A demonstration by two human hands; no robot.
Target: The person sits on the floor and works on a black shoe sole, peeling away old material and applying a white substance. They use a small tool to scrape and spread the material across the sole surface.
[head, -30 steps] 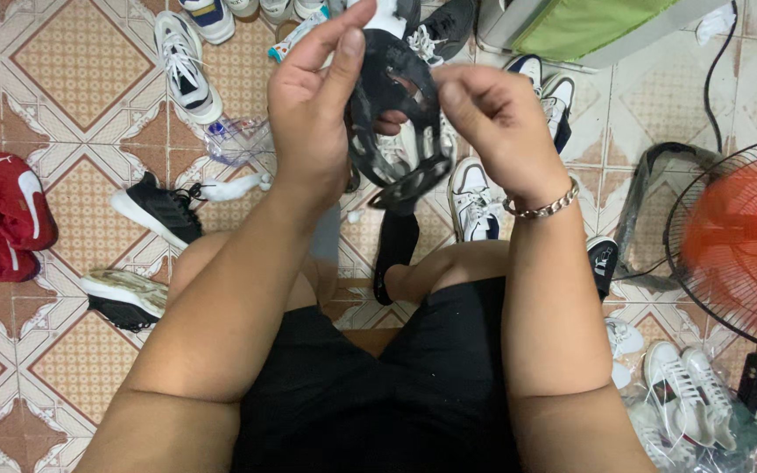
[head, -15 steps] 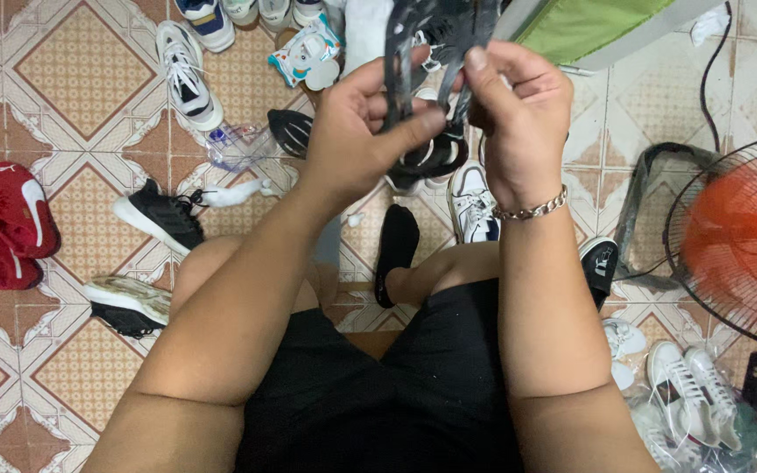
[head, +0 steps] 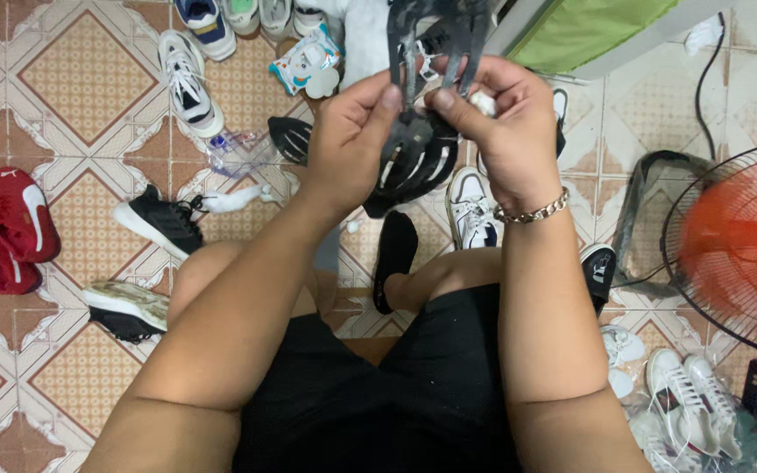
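Hands, left [head: 352,140] and right [head: 505,131], both pinch a black shoe tree [head: 418,149] at upper centre, above a white sneaker [head: 470,210].

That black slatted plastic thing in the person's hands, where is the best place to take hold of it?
Probably at the solid neck between its two slatted ends, where the left hand and right hand pinch the black plastic piece now, one from each side. The thin slats look springy and open, so they offer a poorer grip.

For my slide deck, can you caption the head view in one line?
Seated on a tiled floor among scattered shoes, left hand and right hand together grip a black slatted plastic piece.
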